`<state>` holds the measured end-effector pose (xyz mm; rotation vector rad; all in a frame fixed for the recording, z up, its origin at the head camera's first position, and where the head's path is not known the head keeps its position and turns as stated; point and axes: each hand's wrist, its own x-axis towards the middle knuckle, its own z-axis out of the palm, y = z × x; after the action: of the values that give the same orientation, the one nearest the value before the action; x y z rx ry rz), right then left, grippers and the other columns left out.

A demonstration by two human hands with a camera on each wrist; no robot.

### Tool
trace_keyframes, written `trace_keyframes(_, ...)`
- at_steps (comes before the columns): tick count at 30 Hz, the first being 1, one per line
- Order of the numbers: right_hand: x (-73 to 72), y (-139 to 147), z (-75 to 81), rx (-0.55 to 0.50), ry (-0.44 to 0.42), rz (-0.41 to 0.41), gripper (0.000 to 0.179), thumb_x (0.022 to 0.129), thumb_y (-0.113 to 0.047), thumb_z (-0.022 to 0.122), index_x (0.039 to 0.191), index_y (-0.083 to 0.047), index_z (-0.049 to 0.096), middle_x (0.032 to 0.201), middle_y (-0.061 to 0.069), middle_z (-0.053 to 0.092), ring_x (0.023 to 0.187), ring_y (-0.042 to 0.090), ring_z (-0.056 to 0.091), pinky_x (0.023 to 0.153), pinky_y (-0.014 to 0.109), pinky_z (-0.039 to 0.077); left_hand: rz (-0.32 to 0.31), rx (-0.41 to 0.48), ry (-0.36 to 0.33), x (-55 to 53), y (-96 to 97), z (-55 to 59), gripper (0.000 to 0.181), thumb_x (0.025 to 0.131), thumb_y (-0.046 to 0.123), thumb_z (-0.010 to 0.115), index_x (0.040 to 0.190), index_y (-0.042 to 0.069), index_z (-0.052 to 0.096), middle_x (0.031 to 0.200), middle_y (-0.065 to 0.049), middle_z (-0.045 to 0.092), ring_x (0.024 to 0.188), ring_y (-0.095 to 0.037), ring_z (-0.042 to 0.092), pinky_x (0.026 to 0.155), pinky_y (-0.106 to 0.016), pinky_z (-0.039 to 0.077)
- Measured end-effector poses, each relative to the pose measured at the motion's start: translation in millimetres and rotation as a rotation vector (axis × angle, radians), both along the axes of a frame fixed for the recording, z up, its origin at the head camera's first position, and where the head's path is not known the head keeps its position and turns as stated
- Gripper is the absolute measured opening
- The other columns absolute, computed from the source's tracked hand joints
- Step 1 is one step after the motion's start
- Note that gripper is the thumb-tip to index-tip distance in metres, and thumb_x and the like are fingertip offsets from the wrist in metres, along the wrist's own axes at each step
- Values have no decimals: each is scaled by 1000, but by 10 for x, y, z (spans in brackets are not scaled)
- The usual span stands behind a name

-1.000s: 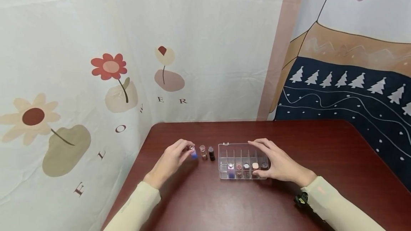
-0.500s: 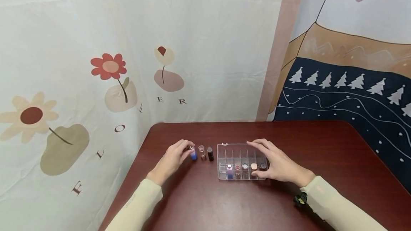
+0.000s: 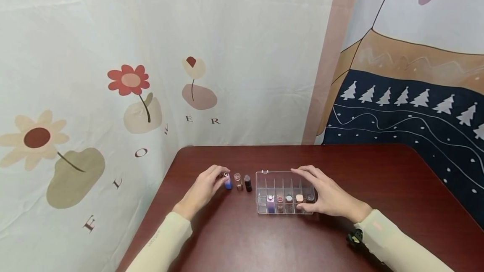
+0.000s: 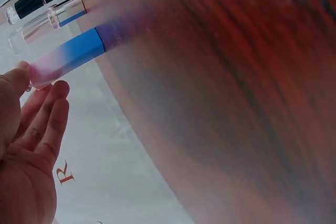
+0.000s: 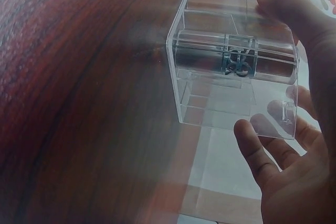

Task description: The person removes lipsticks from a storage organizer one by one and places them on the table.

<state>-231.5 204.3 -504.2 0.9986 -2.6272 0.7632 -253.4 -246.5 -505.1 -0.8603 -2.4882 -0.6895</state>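
Note:
On the left, the fingertips and thumb of my left hand (image 3: 202, 188) pinch the top of a pink-to-blue lipstick tube (image 4: 71, 56). It stands upright, its blue base down at the tabletop. Just right of it stand a clear and rose-gold lipstick (image 3: 238, 181) and a black lipstick (image 3: 248, 183) with a clear top. My right hand (image 3: 332, 194) grips the right end of a clear divided box (image 3: 261, 192), thumb at the front and fingers at the back. Several lipsticks, including a lilac one (image 3: 270, 204), stand along the front row of compartments; the rear compartments hold none.
The dark red wooden table (image 3: 272, 242) extends around the box and lipsticks. Behind its far edge hangs a cloth (image 3: 242, 74) printed with flowers. A dark cloth with white trees (image 3: 397, 116) hangs at the right.
The tube in my left hand was blurred in motion a second ago and now stands still on the table. My right hand keeps its hold on the box.

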Motion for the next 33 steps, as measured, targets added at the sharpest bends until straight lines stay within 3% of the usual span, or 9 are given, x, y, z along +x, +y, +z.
trace_keyframes(8, 2, -2, 6, 2, 3, 1, 107, 80, -39, 109, 171, -19, 57, 163, -2, 60, 146, 20, 62, 114, 55, 64, 110, -82, -2, 70, 4, 45, 29, 110, 26, 85, 136, 15, 79, 130, 0, 78, 106, -18, 79, 90, -39, 70)
trace_keyframes(15, 15, -4, 50, 29, 1, 5, 108, 81, -40, 109, 173, -22, 55, 163, 0, 60, 147, 22, 62, 116, 54, 63, 155, -115, 52, 115, 42, 93, 33, 108, 29, 86, 138, 16, 78, 134, -2, 78, 122, -25, 77, 100, -50, 64)
trace_keyframes(23, 72, -12, 129, 115, 4, -8, 108, 85, -48, 106, 176, -26, 51, 165, 2, 59, 144, 23, 65, 106, 50, 68, 91, -86, 182, 184, 145, 150, 35, 102, 23, 92, 133, 14, 79, 131, -2, 78, 111, -23, 76, 90, -46, 61)
trace_keyframes(33, 60, -125, 198, 161, 112, 11, 112, 78, -47, 109, 169, -10, 55, 165, 9, 61, 145, 29, 64, 110, 56, 61, 17, -118, 220, 274, 367, 226, 34, 99, 27, 95, 129, 15, 82, 129, 0, 79, 98, -14, 71, 88, -42, 60)
